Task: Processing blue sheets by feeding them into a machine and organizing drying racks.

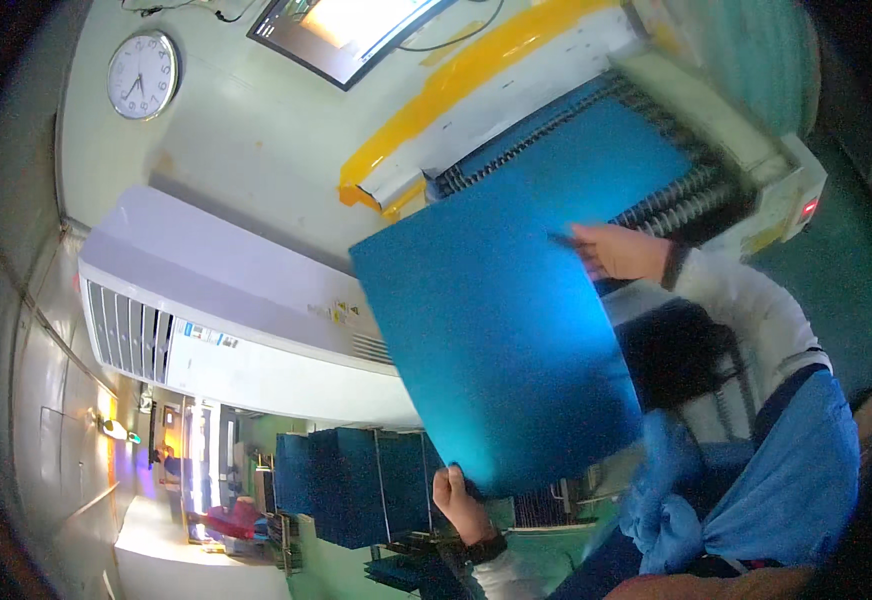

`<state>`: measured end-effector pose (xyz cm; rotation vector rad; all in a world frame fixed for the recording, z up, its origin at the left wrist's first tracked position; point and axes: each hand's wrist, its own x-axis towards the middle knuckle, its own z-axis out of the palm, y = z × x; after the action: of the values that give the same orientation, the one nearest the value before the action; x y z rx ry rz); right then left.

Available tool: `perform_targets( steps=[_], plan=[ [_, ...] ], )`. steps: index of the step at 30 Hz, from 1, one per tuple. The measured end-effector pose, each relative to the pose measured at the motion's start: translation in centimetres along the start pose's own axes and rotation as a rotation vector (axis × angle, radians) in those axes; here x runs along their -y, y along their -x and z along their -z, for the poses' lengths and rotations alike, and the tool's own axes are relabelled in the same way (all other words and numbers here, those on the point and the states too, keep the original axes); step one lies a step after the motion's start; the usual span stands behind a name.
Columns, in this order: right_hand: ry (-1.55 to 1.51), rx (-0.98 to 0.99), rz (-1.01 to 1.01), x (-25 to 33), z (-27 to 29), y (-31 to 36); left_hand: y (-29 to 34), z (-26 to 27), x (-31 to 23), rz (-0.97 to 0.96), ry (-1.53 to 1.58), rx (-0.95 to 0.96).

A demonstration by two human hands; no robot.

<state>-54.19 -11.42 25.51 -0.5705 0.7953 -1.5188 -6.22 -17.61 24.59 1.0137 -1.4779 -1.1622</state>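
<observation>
Blue and glossy, one thin sheet (496, 340) hangs between your two hands. Your left hand (459, 503) pinches its lower edge, your right hand (621, 250) grips its upper right edge. Behind it sits one roller machine (656, 150) carrying a second blue sheet (596, 150), with one wall clock (143, 75) and one white air conditioner (216, 320) further left
</observation>
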Motion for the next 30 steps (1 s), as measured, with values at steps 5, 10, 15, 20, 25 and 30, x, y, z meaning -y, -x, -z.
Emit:
perform_targets(
  steps=[5, 10, 15, 20, 25, 30],
  plan=[
    [-0.115, -0.033, 0.102, -2.6, 0.4, 7.2, -1.7, -1.5, 0.2, -0.118, -0.246, 0.120],
    [-0.099, -0.360, 0.079, -4.9, 2.1, 16.1, -2.7, -5.3, -1.4, -0.037, -0.375, 0.263],
    [-0.291, -0.644, 0.401, -7.5, 1.6, 20.9, -3.7, -6.9, 1.5, -0.072, -0.165, 0.332],
    [-0.447, -0.770, 0.434, -9.9, 3.1, 23.7, -3.1, -5.0, 7.3, -0.015, -0.204, 0.271],
    [-0.489, -0.675, 0.497, -11.5, 1.7, 23.5, 1.4, -3.1, 11.0, 0.320, -0.174, 0.393],
    [-0.518, -0.635, 0.378, -12.2, 0.2, 22.5, 7.5, -0.9, 18.5, 0.533, -0.151, 0.434]
  ],
)
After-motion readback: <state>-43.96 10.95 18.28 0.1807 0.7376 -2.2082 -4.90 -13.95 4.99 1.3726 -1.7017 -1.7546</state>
